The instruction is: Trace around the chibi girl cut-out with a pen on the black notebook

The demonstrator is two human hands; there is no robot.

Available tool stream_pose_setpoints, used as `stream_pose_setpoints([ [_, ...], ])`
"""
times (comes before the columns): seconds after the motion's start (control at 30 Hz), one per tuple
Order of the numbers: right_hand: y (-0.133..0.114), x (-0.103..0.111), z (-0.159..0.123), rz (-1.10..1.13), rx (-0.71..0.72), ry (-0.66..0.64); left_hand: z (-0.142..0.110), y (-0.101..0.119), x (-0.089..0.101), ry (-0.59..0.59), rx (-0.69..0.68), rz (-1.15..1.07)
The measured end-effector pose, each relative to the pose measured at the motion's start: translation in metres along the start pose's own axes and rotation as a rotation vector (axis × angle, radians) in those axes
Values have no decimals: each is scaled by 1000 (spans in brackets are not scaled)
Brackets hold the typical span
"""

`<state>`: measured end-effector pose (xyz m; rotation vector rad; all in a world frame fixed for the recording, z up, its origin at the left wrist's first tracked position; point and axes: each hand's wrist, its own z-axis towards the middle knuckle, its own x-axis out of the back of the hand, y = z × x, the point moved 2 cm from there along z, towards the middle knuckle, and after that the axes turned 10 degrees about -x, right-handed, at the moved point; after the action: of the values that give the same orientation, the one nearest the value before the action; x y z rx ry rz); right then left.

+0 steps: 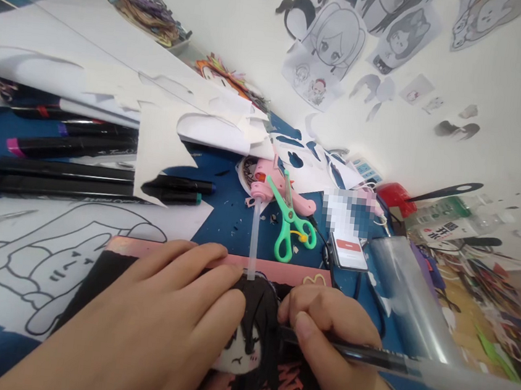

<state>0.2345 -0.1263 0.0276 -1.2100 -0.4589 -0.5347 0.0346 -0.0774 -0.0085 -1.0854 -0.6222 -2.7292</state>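
My left hand [173, 316] lies with its fingers stretched over a paper cutout of a black-haired cartoon head [238, 357], covering its left side. Under the cutout is a black book or board [93, 283] with a pink upper edge and pinkish-red characters. Pinched in my right hand [332, 333] is a pen [414, 367] with a clear barrel and dark ink. Its tip end is at the right side of the black hair, partly hidden by my fingers. A translucent glue stick [255, 238] reaches from a pink glue gun [269, 180] down to the cutout's top.
Green scissors [288, 219] and a phone [350, 251] lie beyond the book. Several black markers [88, 192] and a line drawing [52, 266] are at left, below cut white paper [113, 89]. A clear roll [412, 298] stands at right. Paper cutouts hang on the wall [499, 90].
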Motion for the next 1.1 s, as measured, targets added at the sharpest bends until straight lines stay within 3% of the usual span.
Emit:
stream_pose_setpoints([
  [0.53, 5, -1, -2, -2, -54, 41, 3, -2, -1, -2, 26, -30],
  [0.8, 0, 4, -5, 82, 68, -60, 0, 1, 1, -6, 38, -41],
  [1.1, -1, 7, -12, 50, 75, -111, -2, 0, 1, -1, 37, -25],
])
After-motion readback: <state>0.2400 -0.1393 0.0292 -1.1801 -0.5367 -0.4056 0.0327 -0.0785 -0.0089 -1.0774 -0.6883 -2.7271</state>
